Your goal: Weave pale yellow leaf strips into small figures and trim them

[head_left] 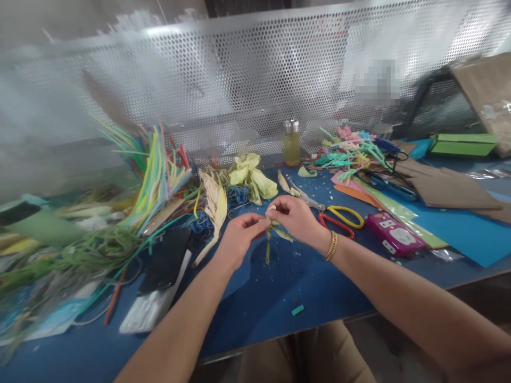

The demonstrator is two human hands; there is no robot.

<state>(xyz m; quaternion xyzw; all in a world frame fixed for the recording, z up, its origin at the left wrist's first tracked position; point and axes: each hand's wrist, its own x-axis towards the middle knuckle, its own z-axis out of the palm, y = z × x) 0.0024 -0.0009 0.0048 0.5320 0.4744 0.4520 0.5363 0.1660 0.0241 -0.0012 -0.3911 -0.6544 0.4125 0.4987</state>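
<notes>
Both hands meet over the middle of the blue table, pinching a small piece of pale green-yellow corn husk (275, 230). My left hand (241, 234) has thumb and forefinger closed on its left side. My right hand (293, 215), with a gold bracelet at the wrist, pinches it from the right and above. A thin twisted strand of the piece hangs below the fingertips; the part between the fingers is mostly hidden. Beyond the hands lie a dried husk (215, 197) and a bunch of yellowish husks (253, 178). Scissors (345, 217) with red and yellow handles lie right of my right hand.
A black phone (165, 260) and a heap of coloured strips (147, 181) lie left. A purple box (394, 234), coloured paper (459, 229) and cardboard (451, 186) are right. Behind stand a lidded jar (291, 143) and a perforated metal panel (263, 80). A teal scrap (297, 310) lies near the front edge.
</notes>
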